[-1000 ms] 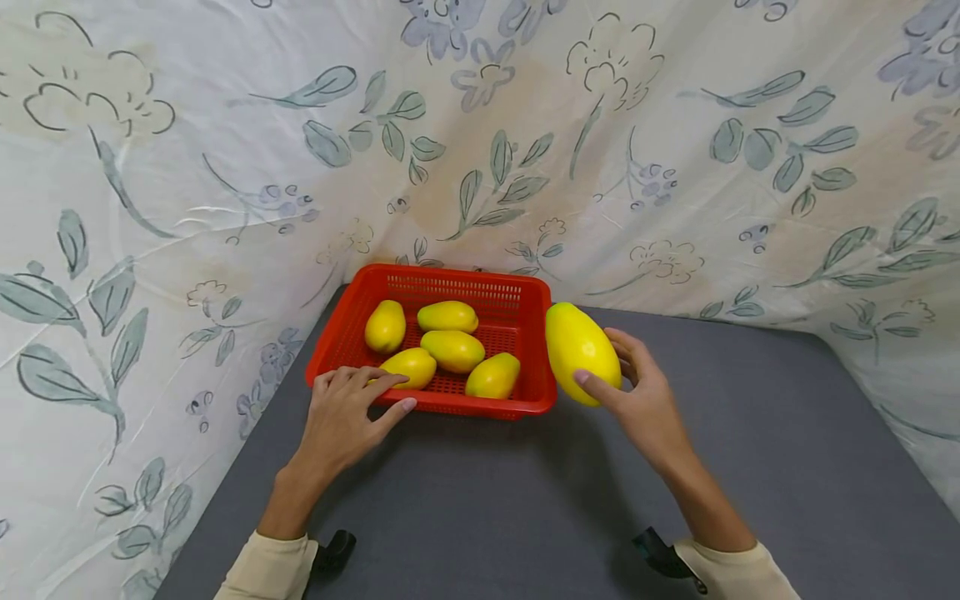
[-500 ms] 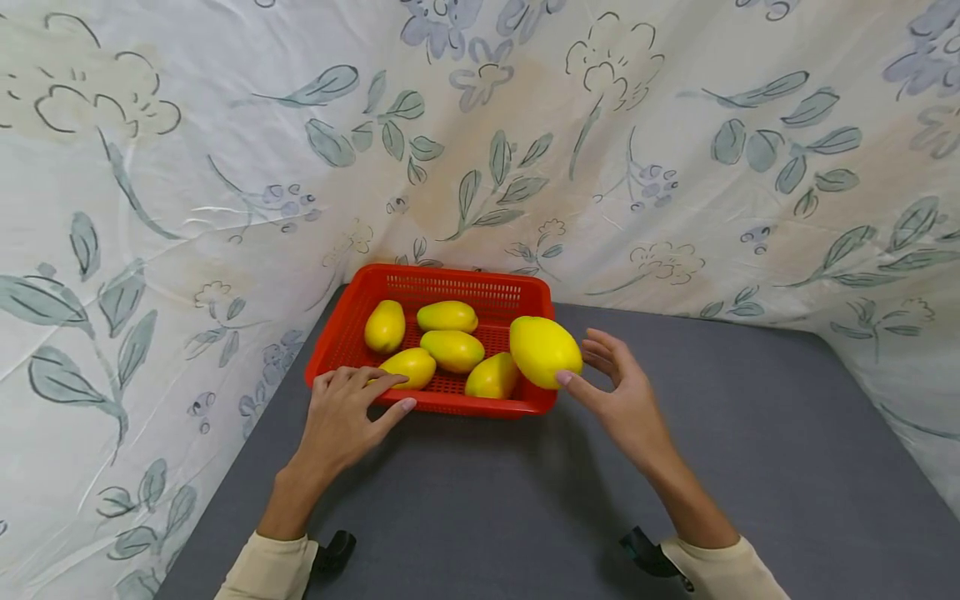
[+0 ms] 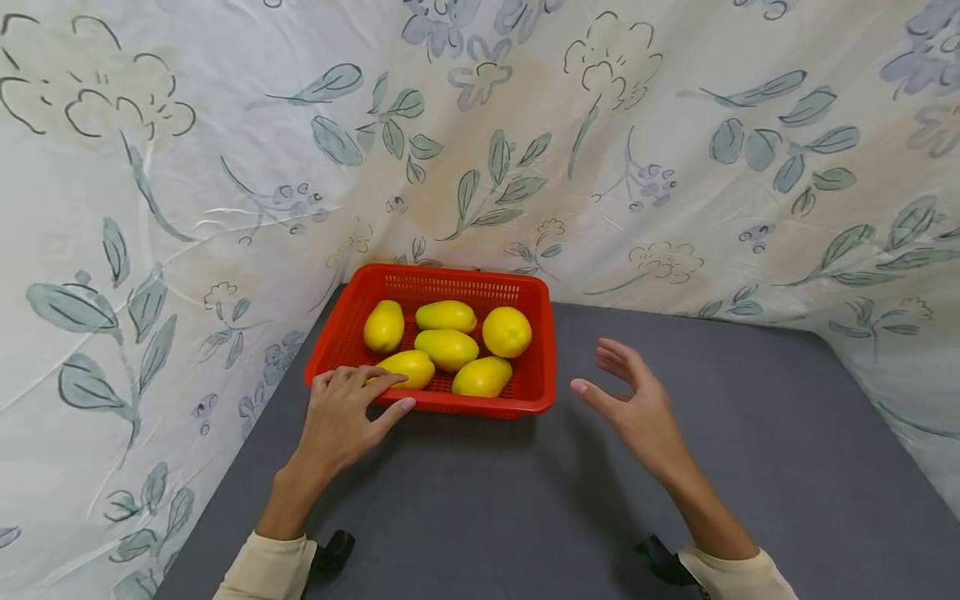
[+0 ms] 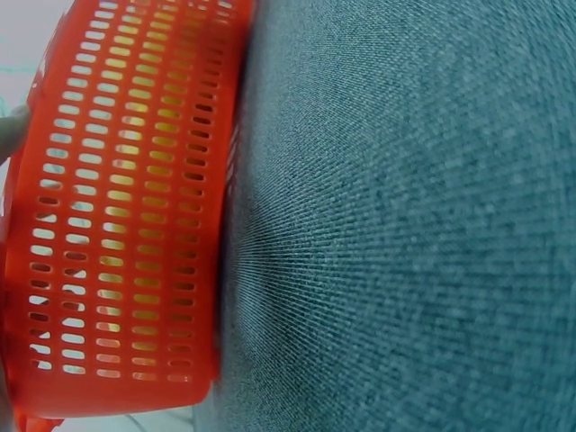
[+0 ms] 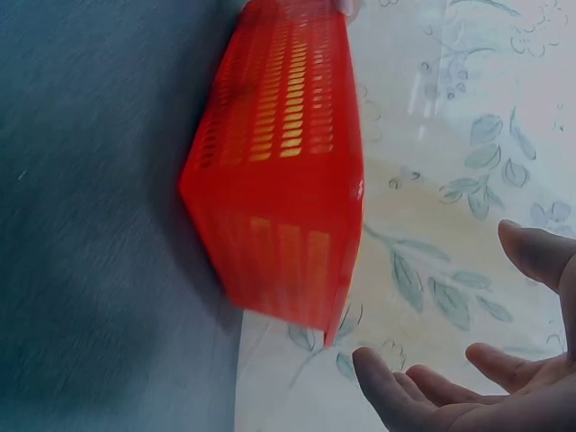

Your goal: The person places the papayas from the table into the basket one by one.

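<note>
Several plump yellow mangoes (image 3: 446, 350) lie in a red perforated plastic basket (image 3: 543, 350). One rounder-looking mango (image 3: 507, 332), seen end-on, sits at the basket's right side. My left hand (image 3: 347, 417) rests on the front-left rim, its relaxed fingers reaching over a mango (image 3: 411, 368) and its thumb lying at the front edge. In the left wrist view, one fingertip (image 4: 13, 133) shows at the rim. Right of the basket, my right hand (image 3: 637, 408) hovers with fingers and thumb spread apart, holding nothing.
The basket stands on a dark grey cloth-covered table (image 3: 480, 500), near its back left. Behind and at the sides hangs a pale floral curtain (image 3: 615, 208). Black straps (image 3: 335, 550) with cameras sit at the wrists by cream sleeves (image 3: 270, 567).
My right hand carried a mango leftward over the basket and let it go inside, then drew back to the right. A front mango shifted slightly left. My left hand stayed put.
</note>
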`<state>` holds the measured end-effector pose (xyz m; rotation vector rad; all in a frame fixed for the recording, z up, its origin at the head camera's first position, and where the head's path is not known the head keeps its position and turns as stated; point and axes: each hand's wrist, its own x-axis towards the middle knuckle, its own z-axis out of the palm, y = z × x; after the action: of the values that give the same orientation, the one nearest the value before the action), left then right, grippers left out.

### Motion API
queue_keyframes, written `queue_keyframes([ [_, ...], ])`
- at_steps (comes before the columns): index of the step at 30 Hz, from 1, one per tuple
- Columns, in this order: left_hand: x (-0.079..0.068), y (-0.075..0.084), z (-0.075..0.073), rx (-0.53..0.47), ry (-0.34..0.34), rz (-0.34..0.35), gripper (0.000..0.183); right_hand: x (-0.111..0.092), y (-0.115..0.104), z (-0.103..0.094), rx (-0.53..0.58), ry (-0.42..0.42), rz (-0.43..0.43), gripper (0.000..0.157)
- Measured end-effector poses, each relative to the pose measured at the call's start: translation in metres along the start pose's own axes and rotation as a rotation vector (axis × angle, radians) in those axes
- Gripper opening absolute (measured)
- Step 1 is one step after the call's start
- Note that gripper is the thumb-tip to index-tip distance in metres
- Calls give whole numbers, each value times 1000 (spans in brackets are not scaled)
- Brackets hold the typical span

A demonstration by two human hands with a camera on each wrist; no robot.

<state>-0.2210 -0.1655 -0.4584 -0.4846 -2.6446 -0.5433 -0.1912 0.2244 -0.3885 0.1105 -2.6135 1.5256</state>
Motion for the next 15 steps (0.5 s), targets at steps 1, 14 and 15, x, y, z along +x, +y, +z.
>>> queue_keyframes([
  [1, 0, 0, 0, -1, -1, 3, 50, -2, 3, -3, -13, 1, -6, 79],
  [14, 6, 1, -10, 0, -76, -3, 63, -14, 58, -54, -432, -87, -59, 74],
  [15, 8, 1, -11, 5, -85, -3, 64, -12, 62, -58, -491, -90, -78, 74],
])
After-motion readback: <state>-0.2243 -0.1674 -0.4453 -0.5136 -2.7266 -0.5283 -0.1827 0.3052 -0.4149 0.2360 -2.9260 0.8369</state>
